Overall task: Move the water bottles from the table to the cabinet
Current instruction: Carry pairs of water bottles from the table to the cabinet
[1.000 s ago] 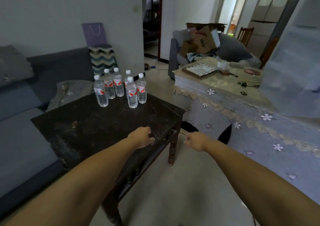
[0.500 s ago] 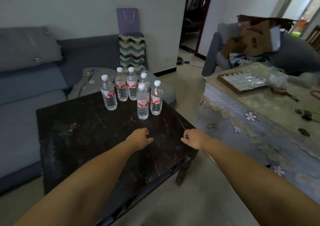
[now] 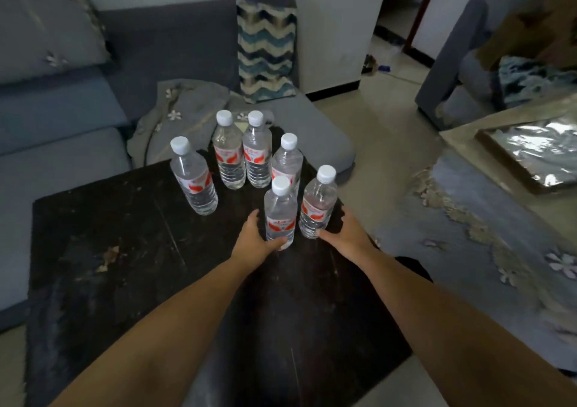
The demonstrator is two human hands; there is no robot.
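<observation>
Several clear water bottles with white caps and red labels stand on a dark wooden table. My left hand wraps the nearest bottle, thumb across its front and fingers on its left side. My right hand cups the bottle beside it, thumb at its base and fingers along its right side. Both bottles stand on the table. Another bottle stands apart to the left, and three more cluster behind. No cabinet is in view.
A grey sofa with a zigzag cushion runs behind and left of the table. To the right is a low table under a flowered cloth holding a tray. A doorway opens at the back.
I have come closer to the table and the view has tilted down. Both hands have reached forward from the table's front edge to the two nearest bottles and closed around them.
</observation>
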